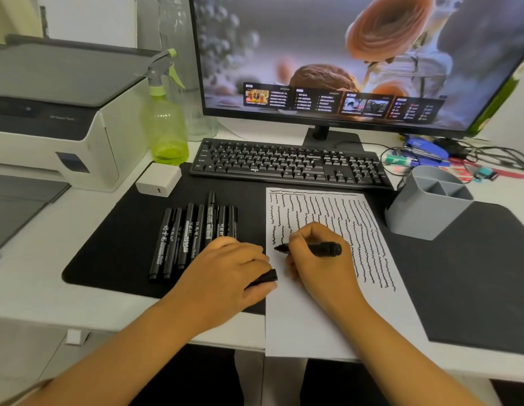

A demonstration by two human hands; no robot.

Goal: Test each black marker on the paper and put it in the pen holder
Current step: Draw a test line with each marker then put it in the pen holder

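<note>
Printer point(64, 118): boxy, white and grey plastic, at the far left of the desk.
Spray bottle point(167, 124): translucent green plastic, rounded body, grey trigger head; stands just right of the printer.
Charger block point(158, 183): small white cube with smooth faces, at the back left corner of the desk mat.
Desk mat point(474, 273): flat, matte black, rounded corners; lies under the markers, the paper and the pen holder.
Row of markers point(190, 235): slim black barrels with white print, capped, lying side by side on the mat, left of the paper.
My left hand point(225, 273): palm down at the paper's left edge, fingers curled round a short black cap point(265, 278).
Paper point(328, 317): white sheet, upper half covered with columns of wavy black lines; its near edge overhangs the desk.
My right hand point(316, 253): fingers and thumb pinch an uncapped black marker point(310, 248), barrel lying nearly level, tip pointing left at the paper's left margin; whether the tip touches the sheet I cannot tell.
Keyboard point(290, 164): black plastic, behind the paper.
Monitor point(357, 60): lit glossy screen, behind the keyboard.
Pen holder point(424, 206): grey, smooth plastic, with inner dividers, just beside the paper's upper right corner.
</note>
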